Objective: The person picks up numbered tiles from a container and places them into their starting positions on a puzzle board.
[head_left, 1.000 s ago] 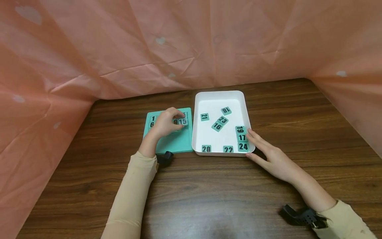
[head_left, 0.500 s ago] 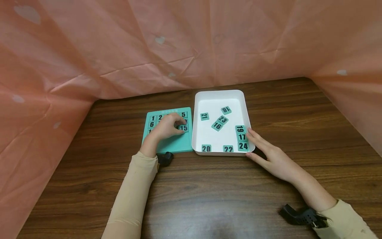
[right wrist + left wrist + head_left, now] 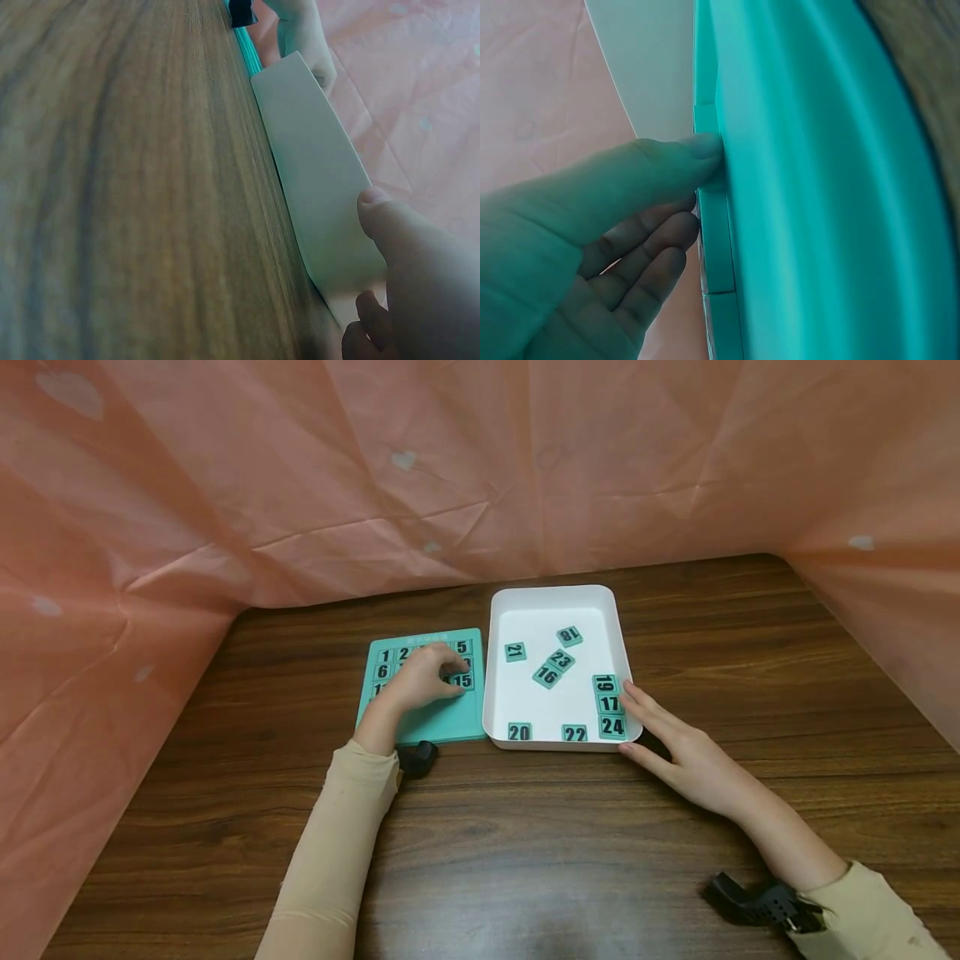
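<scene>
Left hand (image 3: 423, 678): thumb and fingers curved in, gap narrow, about 1 tile tall. It looks to be pinching tile 15 (image 3: 462, 682) at its near and far edges, down at the right end of the 3rd row on the green board (image 3: 442, 722). Left wrist view has the thumb tip against a tile side; the index contact is hidden.

Right hand (image 3: 686, 760): spread, fingers fairly straight, thumb apart. Touches the near right corner of the white tray (image 3: 549, 747); no tile in it.

Key relation, my read: the loose tiles sit between the 2 hands, to the right of the left hand and left of the right hand's fingertips. Tray's long axis runs away from the person, so the left hand's reach to any loose tile is sideways, over the tray's left wall.

Tile 16 (image 3: 547, 677) is about level with the left fingertips, and neither hand is clearly nearer. It lies slanted, set against tile 23 (image 3: 560, 660) on its far right side; can't tell if they touch. Tile 21 (image 3: 515, 652) is the loose tile nearest the left hand. Tile 17 (image 3: 610, 703) is just beside the right fingers, with the wall between.
</scene>
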`<act>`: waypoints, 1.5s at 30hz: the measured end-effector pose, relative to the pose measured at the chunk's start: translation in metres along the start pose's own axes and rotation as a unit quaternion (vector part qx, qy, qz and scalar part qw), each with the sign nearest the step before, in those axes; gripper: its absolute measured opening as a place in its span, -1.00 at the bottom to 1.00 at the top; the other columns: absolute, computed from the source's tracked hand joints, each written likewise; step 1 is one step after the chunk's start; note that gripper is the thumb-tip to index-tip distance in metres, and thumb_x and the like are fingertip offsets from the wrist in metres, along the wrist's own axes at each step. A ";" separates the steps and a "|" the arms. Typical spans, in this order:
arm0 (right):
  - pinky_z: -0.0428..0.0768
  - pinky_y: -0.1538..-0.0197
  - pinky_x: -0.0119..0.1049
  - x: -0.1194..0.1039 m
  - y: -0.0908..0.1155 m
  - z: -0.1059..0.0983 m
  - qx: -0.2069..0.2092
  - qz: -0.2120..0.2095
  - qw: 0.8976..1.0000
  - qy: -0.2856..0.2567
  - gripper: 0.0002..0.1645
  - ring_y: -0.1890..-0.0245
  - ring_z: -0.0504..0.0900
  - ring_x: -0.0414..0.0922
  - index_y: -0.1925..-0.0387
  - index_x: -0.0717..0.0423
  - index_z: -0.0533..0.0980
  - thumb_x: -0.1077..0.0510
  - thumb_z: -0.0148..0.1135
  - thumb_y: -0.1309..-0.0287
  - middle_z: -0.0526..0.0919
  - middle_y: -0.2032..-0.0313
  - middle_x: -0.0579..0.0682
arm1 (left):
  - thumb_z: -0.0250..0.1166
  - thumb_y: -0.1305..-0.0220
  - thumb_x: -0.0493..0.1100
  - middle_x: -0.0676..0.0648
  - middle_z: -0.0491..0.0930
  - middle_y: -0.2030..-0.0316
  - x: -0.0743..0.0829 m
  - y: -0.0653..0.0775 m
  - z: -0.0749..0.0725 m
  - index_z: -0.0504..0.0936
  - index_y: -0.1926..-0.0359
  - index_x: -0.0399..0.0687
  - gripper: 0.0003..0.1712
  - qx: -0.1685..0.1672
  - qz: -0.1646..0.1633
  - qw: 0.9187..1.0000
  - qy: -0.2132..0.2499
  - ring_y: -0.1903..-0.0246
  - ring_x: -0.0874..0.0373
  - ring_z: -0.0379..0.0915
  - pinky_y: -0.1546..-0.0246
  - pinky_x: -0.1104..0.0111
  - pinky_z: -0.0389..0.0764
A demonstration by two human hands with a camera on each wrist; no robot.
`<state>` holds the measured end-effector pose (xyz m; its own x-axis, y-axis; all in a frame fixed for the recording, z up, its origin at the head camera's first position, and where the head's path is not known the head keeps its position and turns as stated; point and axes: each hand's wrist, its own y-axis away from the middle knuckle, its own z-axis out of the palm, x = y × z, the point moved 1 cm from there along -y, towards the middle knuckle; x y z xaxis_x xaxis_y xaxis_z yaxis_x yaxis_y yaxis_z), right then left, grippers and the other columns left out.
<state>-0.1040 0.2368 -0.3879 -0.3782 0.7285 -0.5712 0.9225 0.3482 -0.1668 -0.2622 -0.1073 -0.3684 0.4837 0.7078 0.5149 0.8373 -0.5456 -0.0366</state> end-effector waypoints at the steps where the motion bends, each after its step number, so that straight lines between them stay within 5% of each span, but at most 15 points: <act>1: 0.24 -0.21 0.23 0.000 0.000 0.000 0.000 0.000 1.000 0.000 -0.21 -0.41 0.04 0.09 -0.47 -0.03 0.08 -0.04 0.14 -0.32 -0.08 -0.48 -0.10 | 0.44 -0.09 -0.27 -0.11 0.57 0.15 0.000 0.000 0.000 0.67 0.10 -0.23 -0.68 0.001 -0.002 1.000 0.001 0.13 0.06 0.47 0.09 0.25 0.52; 9: 0.24 -0.21 0.23 0.000 0.000 0.000 -0.001 0.002 1.000 -0.001 -0.21 -0.41 0.04 0.09 -0.47 -0.03 0.08 -0.04 0.14 -0.32 -0.08 -0.48 -0.09 | 0.45 -0.07 -0.28 -0.10 0.57 0.16 -0.001 -0.001 0.000 0.67 0.10 -0.22 -0.68 0.010 -0.011 1.000 0.010 0.14 0.05 0.46 0.10 0.23 0.51; 14: 0.24 -0.20 0.25 0.000 0.001 0.000 -0.005 0.000 1.000 -0.001 -0.21 -0.41 0.04 0.10 -0.47 -0.03 0.06 -0.05 0.12 -0.33 -0.09 -0.48 -0.08 | 0.44 -0.09 -0.24 -0.13 0.57 0.12 0.003 0.005 -0.013 0.66 0.05 -0.21 -0.64 0.031 -0.010 0.998 0.050 0.11 0.00 0.46 0.08 0.20 0.49; 20: 0.24 -0.20 0.25 -0.001 0.000 -0.001 -0.003 0.005 1.000 -0.001 -0.21 -0.41 0.04 0.10 -0.47 -0.05 0.06 -0.05 0.13 -0.32 -0.09 -0.48 -0.10 | 0.32 -0.25 -0.16 -0.07 0.55 0.11 0.017 0.016 -0.041 0.65 0.04 -0.21 -0.70 0.126 0.007 0.980 0.152 0.15 0.05 0.47 0.12 0.21 0.48; 24: 0.23 -0.21 0.25 -0.001 0.000 -0.002 -0.002 0.009 1.000 0.001 -0.21 -0.41 0.04 0.11 -0.47 -0.07 0.06 -0.05 0.13 -0.32 -0.09 -0.48 -0.10 | 0.30 -0.27 -0.12 -0.02 0.55 0.08 0.032 0.020 -0.047 0.65 0.03 -0.18 -0.70 0.146 0.023 0.970 0.192 0.17 0.13 0.48 0.17 0.24 0.50; 40: 0.25 -0.22 0.21 -0.004 -0.002 0.003 0.003 0.004 1.000 0.004 -0.20 -0.41 0.04 0.05 -0.46 -0.02 0.09 -0.07 0.14 -0.31 -0.07 -0.48 -0.08 | 0.33 -0.21 -0.24 -0.05 0.58 0.14 0.091 0.008 0.004 0.66 0.07 -0.14 -0.75 0.081 0.122 0.974 0.172 0.13 -0.01 0.48 0.04 0.13 0.50; 45: 0.25 -0.23 0.19 -0.005 -0.005 0.003 0.005 0.002 1.000 0.006 -0.21 -0.41 0.05 0.04 -0.46 -0.02 0.10 -0.07 0.15 -0.30 -0.06 -0.48 -0.09 | 0.33 -0.20 -0.25 -0.05 0.57 0.15 0.097 0.008 0.011 0.65 0.07 -0.16 -0.74 0.076 0.108 0.978 0.160 0.13 0.01 0.48 0.05 0.22 0.51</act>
<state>-0.1064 0.2292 -0.3867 -0.3762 0.7368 -0.5618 0.9244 0.3399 -0.1732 -0.2057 -0.0387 -0.3282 0.5705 0.3933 0.7210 0.7638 -0.5768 -0.2897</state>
